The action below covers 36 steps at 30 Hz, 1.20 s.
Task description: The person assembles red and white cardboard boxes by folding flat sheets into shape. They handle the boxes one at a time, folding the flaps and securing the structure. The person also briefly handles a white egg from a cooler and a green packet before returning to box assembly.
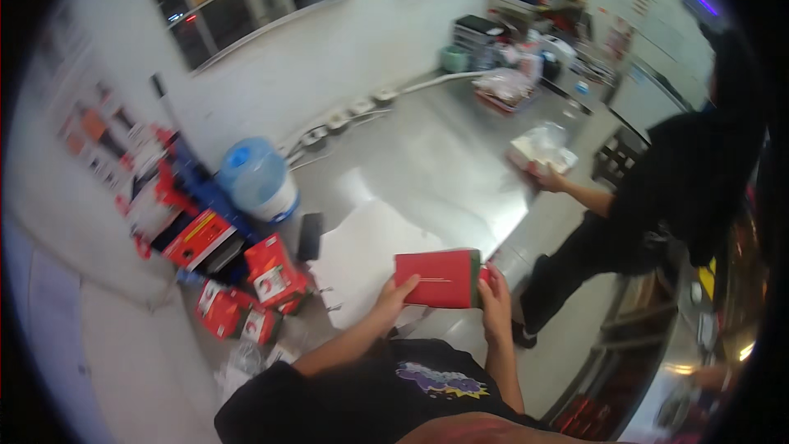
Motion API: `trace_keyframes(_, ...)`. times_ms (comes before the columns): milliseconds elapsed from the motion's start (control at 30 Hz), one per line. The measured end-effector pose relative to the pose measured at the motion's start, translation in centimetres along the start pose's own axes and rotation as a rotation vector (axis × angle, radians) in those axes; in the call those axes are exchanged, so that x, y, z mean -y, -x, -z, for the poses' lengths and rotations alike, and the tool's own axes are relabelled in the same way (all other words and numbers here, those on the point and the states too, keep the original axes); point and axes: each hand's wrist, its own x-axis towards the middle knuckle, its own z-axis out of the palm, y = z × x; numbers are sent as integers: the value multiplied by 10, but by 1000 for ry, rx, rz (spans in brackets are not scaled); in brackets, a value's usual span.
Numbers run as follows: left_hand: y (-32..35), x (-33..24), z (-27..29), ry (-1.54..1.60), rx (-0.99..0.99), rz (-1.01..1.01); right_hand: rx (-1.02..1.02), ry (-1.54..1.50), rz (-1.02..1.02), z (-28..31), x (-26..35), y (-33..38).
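— Red box (437, 278), flat and rectangular with a dark green edge on its right side: that is what both hands hold, out in front of the chest above the floor.

— How do the hands sit on it?

— Left hand (397, 293) curls around the lower left corner, fingers on the front face. Right hand (495, 300) clamps the right end, thumb toward the top. Neither hand is spread flat; both grip the box between them.

— What step does that look like?

— I judge it a turning or inspecting hold, the box level and closed. Any next move would call for one hand to keep the box steady while the other shifts its grip.

— And around it?

— Just beyond lies a white sheet (374, 255) on the grey floor. To the left, a heap of red cartons (246, 279), and behind them a blue water jug (256, 177) against the wall. Farther right, another person in black (682, 189) holds a clear plastic bag (542, 148). Shelving and clutter stand far back.
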Motion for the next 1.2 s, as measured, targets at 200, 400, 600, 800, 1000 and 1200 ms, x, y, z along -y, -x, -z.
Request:
trace_keyframes(200, 3, -6, 0, -76, -72, -56, 210, -259, -115, -15, 41, 5)
trace_keyframes(400, -2, -2, 3, -258, -87, -273, 109, -105, -107, -26, 44, 0)
trace_keyframes(600, 6, -18, -12, -231, -126, -399, -33, -296, -109, -28, 47, -2)
trace_keyframes(800, -24, -2, 8, -750, 108, -558, -48, -288, -190, -17, 24, -11)
trace_keyframes(1000, -17, -60, -30, -609, 94, -272, 77, -217, -424, -1, 41, -10)
trace_keyframes(1200, -10, -83, -44, -125, 182, 14, 106, -234, -379, -8, 40, -11)
